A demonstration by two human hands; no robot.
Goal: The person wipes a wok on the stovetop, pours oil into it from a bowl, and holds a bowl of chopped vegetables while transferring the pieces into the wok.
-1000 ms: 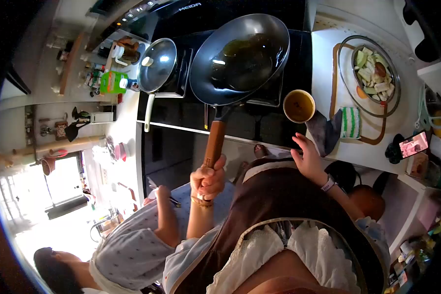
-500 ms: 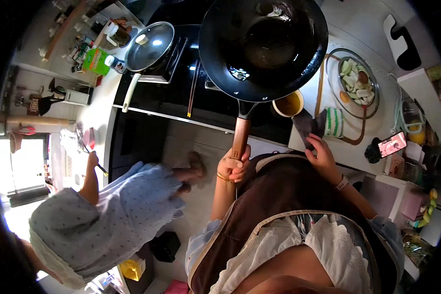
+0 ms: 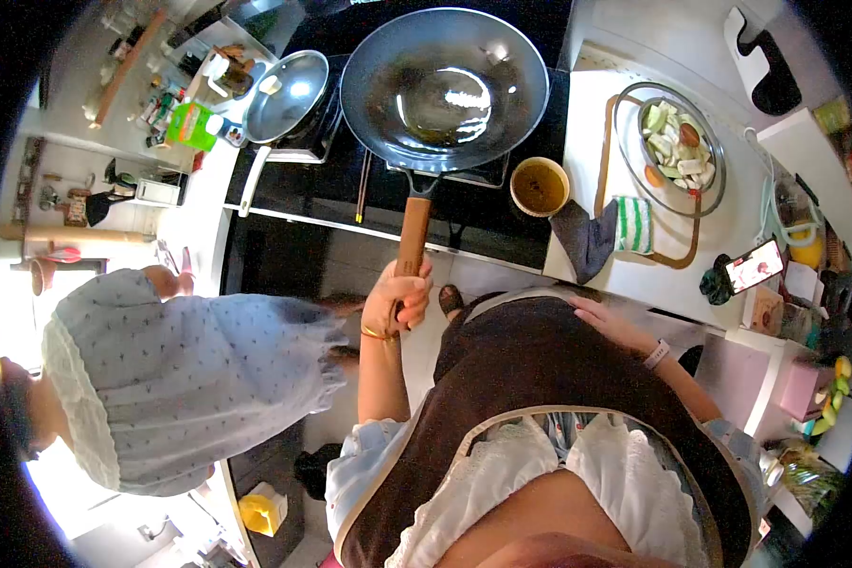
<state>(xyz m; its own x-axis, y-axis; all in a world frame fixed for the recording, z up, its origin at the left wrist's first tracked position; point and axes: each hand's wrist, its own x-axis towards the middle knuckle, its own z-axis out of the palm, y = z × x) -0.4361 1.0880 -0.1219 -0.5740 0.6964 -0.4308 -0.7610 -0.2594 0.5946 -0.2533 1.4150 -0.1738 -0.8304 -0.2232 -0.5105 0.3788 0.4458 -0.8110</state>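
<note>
One clamped left hand point(image 3: 399, 297) grips the brown handle point(image 3: 414, 232), the wok point(image 3: 426, 90) just beyond it, best steadied by an even hold; the right hand point(image 3: 608, 320), fingers extended, lies by the apron point(image 3: 549, 364).

On the right-hand counter point(image 3: 677, 286), a bowl of cut vegetables point(image 3: 677, 147) stands within the ring of a glass lid point(image 3: 722, 172), on a brown-edged board point(image 3: 695, 237). A dark grey cloth point(image 3: 582, 239) lies against a green-and-white striped cloth point(image 3: 633, 225); near them leans a lit phone point(image 3: 754, 265). At left are a lidded pan point(image 3: 298, 87) with a pale handle, chopsticks point(image 3: 362, 189) and a green container point(image 3: 191, 125). Another person point(image 3: 199, 379) in a pale patterned garment stands beyond.
</note>
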